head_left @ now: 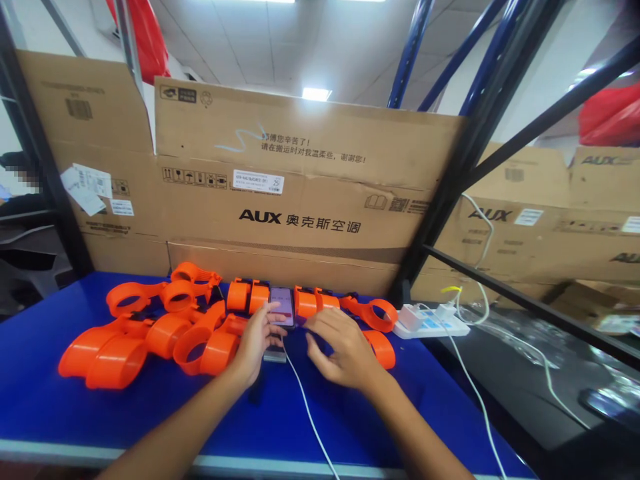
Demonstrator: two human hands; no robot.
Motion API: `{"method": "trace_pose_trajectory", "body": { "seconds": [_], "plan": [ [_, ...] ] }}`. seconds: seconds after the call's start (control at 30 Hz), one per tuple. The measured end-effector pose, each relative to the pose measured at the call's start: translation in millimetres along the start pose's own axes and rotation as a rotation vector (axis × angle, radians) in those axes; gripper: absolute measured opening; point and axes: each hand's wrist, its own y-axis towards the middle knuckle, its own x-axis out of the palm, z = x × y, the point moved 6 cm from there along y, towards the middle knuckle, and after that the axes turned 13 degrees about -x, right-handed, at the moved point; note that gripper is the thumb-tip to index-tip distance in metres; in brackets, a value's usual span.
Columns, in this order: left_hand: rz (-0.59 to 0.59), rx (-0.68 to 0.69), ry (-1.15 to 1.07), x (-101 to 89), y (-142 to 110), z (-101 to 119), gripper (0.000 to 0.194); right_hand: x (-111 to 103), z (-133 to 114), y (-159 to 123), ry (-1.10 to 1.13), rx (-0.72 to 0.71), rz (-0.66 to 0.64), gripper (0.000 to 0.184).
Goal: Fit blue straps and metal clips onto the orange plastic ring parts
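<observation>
A smartphone (pixel 281 308) with a lit screen stands propped among orange plastic straps, a white cable (pixel 305 393) running from its lower end toward me. My left hand (pixel 256 341) is at the phone's left edge, fingers apart and partly over the lower screen; I cannot tell if they touch it. Below the phone is a small grey block (pixel 275 355). To the right, my right hand (pixel 340 343) hovers with loosely bent fingers and the thumb apart, nothing visible in it. Orange ring-shaped straps (pixel 117 363) cluster left of my left hand; another orange ring (pixel 381 348) is partly behind my right hand.
The blue tabletop (pixel 165 427) ends at a pale front edge. A large cardboard box panel (pixel 300 193) stands along the back. At the right are a white power strip (pixel 435 321) with plugs and cables, a dark metal frame post (pixel 450 180), and another dark surface beyond.
</observation>
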Motion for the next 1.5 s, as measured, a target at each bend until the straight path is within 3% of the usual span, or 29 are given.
{"method": "trace_pose_trajectory", "body": {
  "seconds": [0.13,0.27,0.37,0.53,0.63,0.77,0.83,0.9,1.0,1.1,1.27,1.37,1.5],
  "plan": [
    [-0.036,0.044,0.135,2.8,0.9,-3.5,0.041,-6.5,-17.0,-24.0,-0.011,0.042,-0.268,0.019],
    [-0.114,0.106,0.372,16.9,-7.0,-6.3,0.034,2.7,-29.7,-47.0,-0.068,0.110,-0.453,0.017],
    [-0.109,0.268,0.641,30.4,-24.5,0.6,0.029,10.7,-34.8,-55.9,-0.079,0.135,-0.472,0.016],
    [-0.147,0.706,1.327,50.6,-73.7,25.3,0.019,12.4,-34.2,-59.3,-0.081,0.173,-0.430,0.022],
    [-0.012,0.824,1.646,26.9,-90.9,46.9,0.030,11.0,-32.4,-62.1,-0.080,0.196,-0.432,0.022],
    [0.277,0.864,1.859,-30.2,-99.0,73.5,0.048,5.4,-29.1,-62.8,-0.114,0.229,-0.371,0.031],
    [0.361,0.861,1.867,-51.8,-99.7,77.6,0.057,1.8,-26.6,-57.6,-0.131,0.238,-0.304,0.036],
    [0.349,0.852,1.836,-61.4,-98.3,73.8,0.056,0.2,-23.1,-47.4,-0.139,0.246,-0.236,0.033],
    [0.270,0.828,1.785,-58.6,-93.4,63.0,0.039,5.3,-16.1,-23.6,-0.114,0.239,-0.185,0.031],
    [0.232,0.826,1.642,-50.1,-91.0,61.4,0.024,18.5,-8.1,3.4,-0.054,0.193,-0.221,0.034],
    [0.215,0.865,1.371,-43.2,-98.3,76.7,0.026,36.7,9.2,30.0,0.053,0.194,-0.229,0.035],
    [0.188,0.848,1.265,-39.5,-102.7,82.1,0.035,47.7,22.6,31.8,0.237,0.299,-0.118,0.030],
    [0.100,0.843,1.184,-22.7,-104.2,77.1,0.038,72.2,45.2,18.9,0.617,0.591,0.037,0.038]
  ]
}}
